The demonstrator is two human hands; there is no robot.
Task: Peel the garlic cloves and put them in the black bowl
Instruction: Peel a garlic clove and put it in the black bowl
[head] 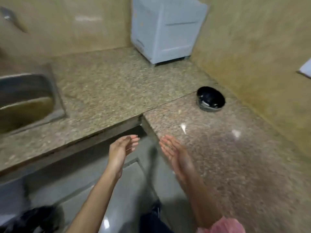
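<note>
The black bowl (pixel 210 99) stands on the speckled stone counter (pixel 235 157) near the right wall, with something pale and blurred inside it. Two small white scraps, perhaps garlic or peel, lie on the counter: one (pixel 183 128) nearer me, one (pixel 236 133) further right. My left hand (pixel 121 149) and my right hand (pixel 175 153) hover apart at the inner corner of the counter, palms facing each other, fingers straight, holding nothing. The frame is blurred by motion.
A steel sink (pixel 25 101) is set into the counter at the left. A pale blue box-shaped appliance (pixel 165 29) stands in the back corner. Tiled walls close the back and right. The floor and a dark object (pixel 38 217) lie below.
</note>
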